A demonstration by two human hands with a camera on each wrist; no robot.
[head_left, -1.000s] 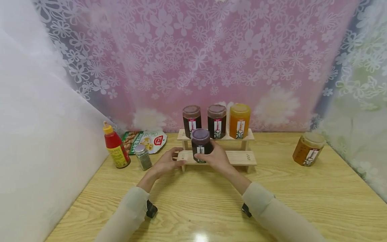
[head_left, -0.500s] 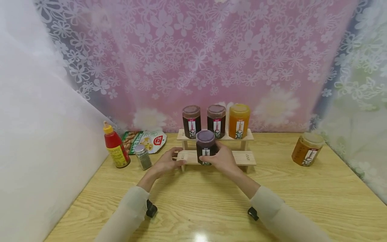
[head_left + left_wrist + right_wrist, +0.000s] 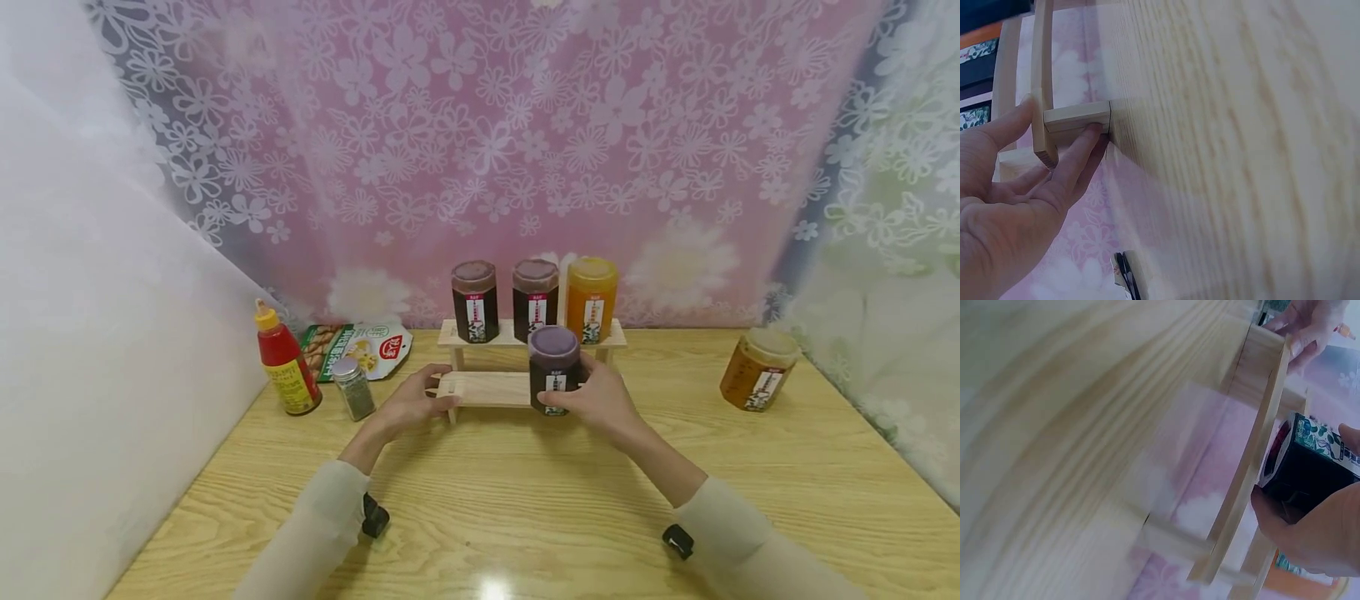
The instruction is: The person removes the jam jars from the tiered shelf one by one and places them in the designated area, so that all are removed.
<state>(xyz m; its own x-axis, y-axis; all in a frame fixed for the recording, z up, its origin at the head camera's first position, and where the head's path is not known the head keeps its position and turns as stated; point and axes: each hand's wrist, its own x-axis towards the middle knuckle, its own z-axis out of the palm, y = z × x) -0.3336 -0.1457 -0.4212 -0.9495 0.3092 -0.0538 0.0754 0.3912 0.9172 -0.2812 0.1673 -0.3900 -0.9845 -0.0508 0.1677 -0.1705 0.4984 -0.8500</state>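
Observation:
My right hand (image 3: 609,402) grips a dark jam jar (image 3: 553,367) with a purple lid, thumb across its label. The jar is upright at the right part of the lower step of a two-step wooden rack (image 3: 491,389). In the right wrist view its base is close to the plank; I cannot tell whether they touch. My left hand (image 3: 1016,194) holds the rack's left end, thumb on the plank and fingers underneath against the leg. Two dark jars, a left one (image 3: 475,302) and a middle one (image 3: 536,300), and an orange jar (image 3: 592,300) stand on the upper step.
An amber jar (image 3: 759,369) stands at the table's right side. On the left are a red sauce bottle (image 3: 288,360), a small shaker (image 3: 354,389) with a grey lid and a green-and-white food packet (image 3: 360,350). A flowered curtain (image 3: 495,150) hangs behind the table.
My right hand has moved the purple-lidded jar rightward along the lower step, from the left part to the right part. My left hand has stayed on the rack's left end.

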